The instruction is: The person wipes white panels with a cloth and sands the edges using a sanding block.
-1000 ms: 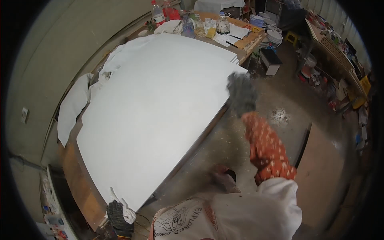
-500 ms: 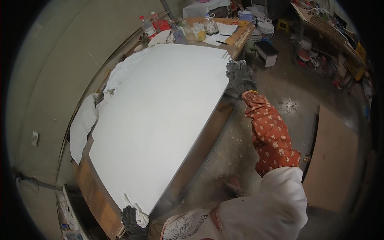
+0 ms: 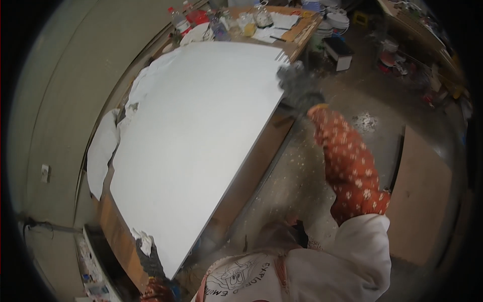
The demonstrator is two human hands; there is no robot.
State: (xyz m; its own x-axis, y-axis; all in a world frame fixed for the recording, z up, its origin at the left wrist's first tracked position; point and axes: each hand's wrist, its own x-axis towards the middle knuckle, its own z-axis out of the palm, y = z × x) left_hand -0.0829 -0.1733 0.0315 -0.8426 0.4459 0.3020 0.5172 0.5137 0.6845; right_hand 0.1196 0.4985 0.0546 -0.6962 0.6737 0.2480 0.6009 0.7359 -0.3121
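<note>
A large white panel (image 3: 191,146) lies flat across a wooden table. At its near left corner my left hand (image 3: 149,262), in a dark grey glove, is closed on a crumpled white cloth (image 3: 145,242), which rests by the panel's edge. My right hand (image 3: 298,85), gloved alike and under a red flowered sleeve cover, is at the panel's far right corner. Motion smears its fingers, so whether they grip the edge is unclear. Short grey marks show on the panel beside them.
Bottles (image 3: 180,21), glass jars (image 3: 262,17) and paper stand at the table's far end. Wrinkled white sheeting (image 3: 103,151) hangs along the left side. A small black-topped stool (image 3: 338,48), stacked buckets (image 3: 336,21) and a brown board (image 3: 421,196) are to the right.
My left hand has moved left and up along the near end with the cloth. My right hand has shifted slightly at the far corner and is blurred. The view has tilted a little.
</note>
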